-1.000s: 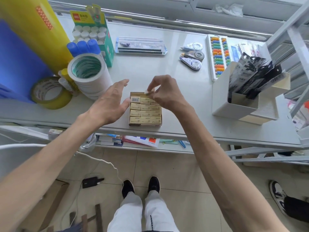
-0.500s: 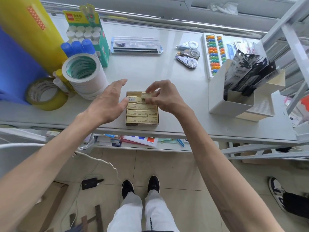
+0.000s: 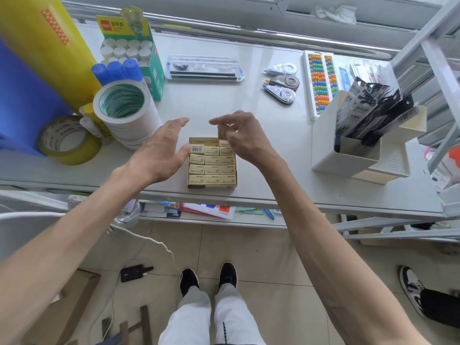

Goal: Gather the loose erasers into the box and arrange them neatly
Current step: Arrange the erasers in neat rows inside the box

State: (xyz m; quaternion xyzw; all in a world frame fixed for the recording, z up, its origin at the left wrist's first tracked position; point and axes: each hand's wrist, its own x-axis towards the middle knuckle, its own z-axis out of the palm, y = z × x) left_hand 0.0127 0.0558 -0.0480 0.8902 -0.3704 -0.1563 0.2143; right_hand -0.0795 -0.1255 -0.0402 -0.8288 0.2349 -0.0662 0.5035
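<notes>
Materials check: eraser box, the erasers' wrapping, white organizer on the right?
Box: likely thin cardboard, matte tan, folded walls. Erasers: printed pale-yellow sleeves, probably paper; cores hidden. Organizer: seemingly moulded plastic, smooth off-white, slight sheen.

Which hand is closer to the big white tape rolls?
Left. The left hand hovers just right of the white tape rolls; the right hand is farther right, above the eraser box.

One box [image 3: 211,187] of erasers [image 3: 212,170] — three correction tapes [image 3: 286,82], three blue glue sticks [image 3: 115,70], one yellow tape roll [image 3: 74,156], one white tape stack [image 3: 139,128].
</notes>
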